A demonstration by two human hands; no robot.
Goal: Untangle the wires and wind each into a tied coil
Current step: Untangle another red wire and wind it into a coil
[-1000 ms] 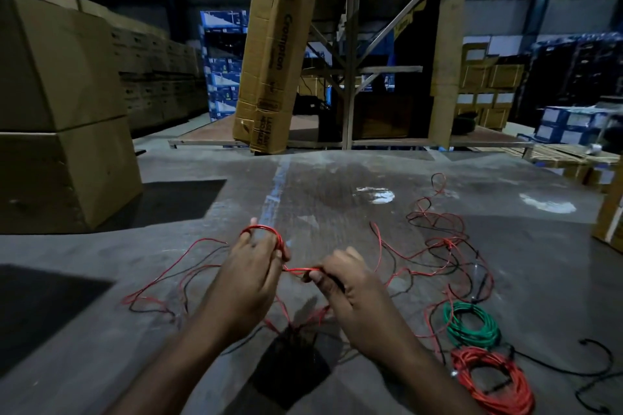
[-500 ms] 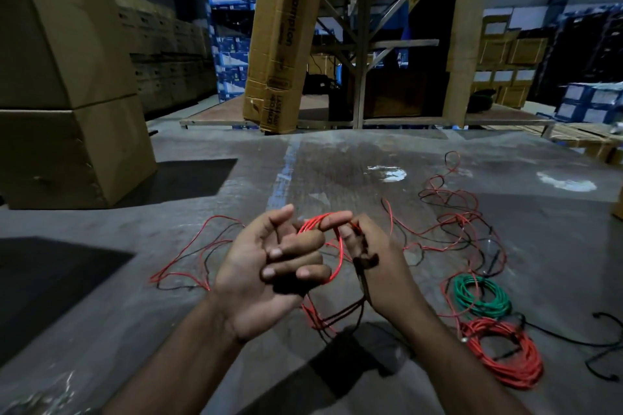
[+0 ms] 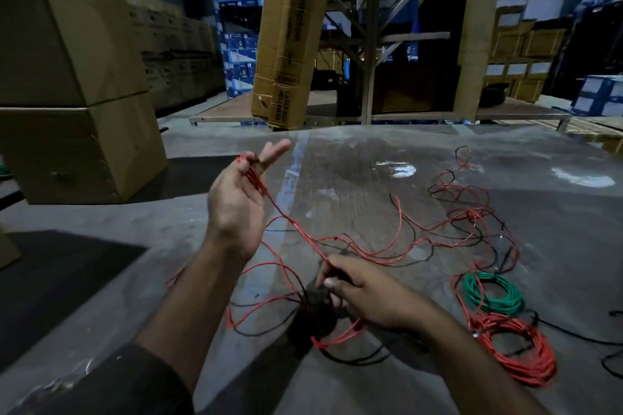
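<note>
— Red wire everywhere across that grey tabletop, with black wire tangled right through it. See the left hand?

— Raised, palm toward the person, thumb and curled fingers pinching a bunch of red strands near the top. Index and middle fingers stick out straight past the pinch.

— And one red strand runs down from it, slanting to the right hand.

— Right hand is low, just above the tabletop, fingers curled in on that strand where the red and black loops cross. Its shadow sits dark underneath, so I cannot tell how many strands it grips.

— Over on the right, two finished pieces: green coil lying flat, red coil just beside it, nearer the person.

— Loose red and black loops trail past them toward the far side of the tabletop.

— Big cardboard boxes stacked on the left, and a tall carton leaning by the metal rack at the back.
</note>
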